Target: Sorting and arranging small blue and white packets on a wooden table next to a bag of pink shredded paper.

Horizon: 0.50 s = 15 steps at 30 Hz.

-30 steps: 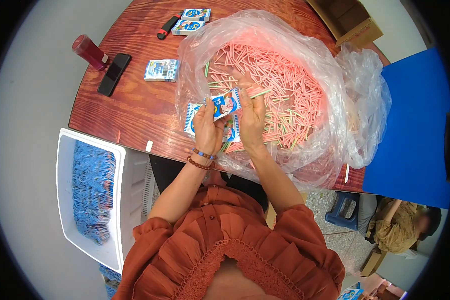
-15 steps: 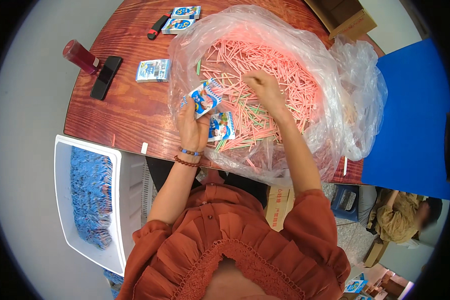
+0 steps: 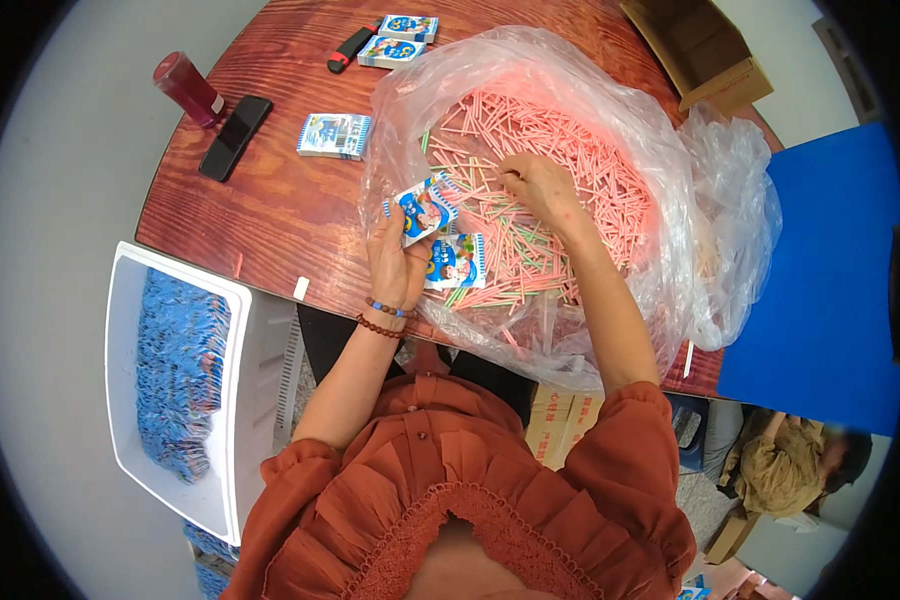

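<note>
My left hand (image 3: 394, 265) is closed on a small blue-and-white printed packet (image 3: 426, 212), held tilted over the near left part of a clear plastic bag (image 3: 530, 60). A second packet (image 3: 458, 262) of the same kind is just below it by my palm; whether my hand also grips it I cannot tell. Thin pink sticks (image 3: 600, 170), with some green ones among them, fill the open bag. Over the middle of these sticks my right hand (image 3: 542, 190) has its fingers pinched together. What they hold, if anything, is hidden.
On the table's left are a flat packet stack (image 3: 334, 135), a phone (image 3: 236, 138), a red bottle (image 3: 188, 90) and a cutter knife (image 3: 354, 48). A white bin (image 3: 245, 400) of blue packets stands lower left. A cardboard box (image 3: 720, 70) sits far right; a person (image 3: 780, 465) is lower right.
The whole view has shifted slightly, so table items appear lower and further right. Both hands stay at nearly the same places over the bag, the left still holding the packet.
</note>
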Tool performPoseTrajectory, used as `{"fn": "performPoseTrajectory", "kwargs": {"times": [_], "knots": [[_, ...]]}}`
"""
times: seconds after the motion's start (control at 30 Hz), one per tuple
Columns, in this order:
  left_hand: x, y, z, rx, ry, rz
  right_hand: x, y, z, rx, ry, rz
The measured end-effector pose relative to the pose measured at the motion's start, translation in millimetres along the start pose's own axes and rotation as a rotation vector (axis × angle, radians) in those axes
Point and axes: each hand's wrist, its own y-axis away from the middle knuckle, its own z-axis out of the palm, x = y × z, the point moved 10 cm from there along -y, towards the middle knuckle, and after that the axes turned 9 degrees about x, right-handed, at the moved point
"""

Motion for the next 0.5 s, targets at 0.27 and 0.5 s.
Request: {"fn": "performPoseTrajectory", "kwargs": {"times": [0.27, 0.5], "knots": [[-8.5, -0.3, 6.7, -0.013, -0.022, -0.012, -32.8, 38.6, -73.1, 0.622, -1.050, 0.043], [-10.1, 7.7, 10.5, 0.005, -0.008, -0.076, -94.5, 51.8, -86.0, 0.667, -0.727, -0.392]]}}
